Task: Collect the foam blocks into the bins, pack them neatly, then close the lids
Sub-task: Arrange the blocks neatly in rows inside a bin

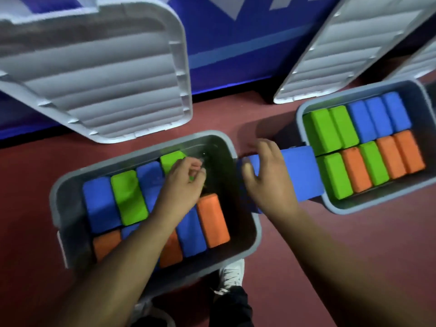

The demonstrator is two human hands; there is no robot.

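**Lids, 2.** Left lid [94, 74] and right lid [342, 50], grey, ribbed undersides showing, propped against the blue padding [236, 43]. Probably parked there to keep both bins open for packing.

**Bins, 2.** Right bin [304, 107]: full, with green, blue and orange blocks on edge in 2 tight rows. Left bin [56, 192]: part filled, with a gap at its right end that looks like the next slot.

**Blue block [299, 171], 1.** Held between the bins, its far end over the right bin's rim.

**Right hand [266, 178].** Fingers curled over the block's near end, gripping it.

**Left hand [181, 182].** Over the left bin beside a green block [171, 160], fingers loosely curled. It is blurred, so I cannot tell whether it grips anything.

**Floor [306, 267].** Dark red, dimly lit, with the bins standing directly on it.
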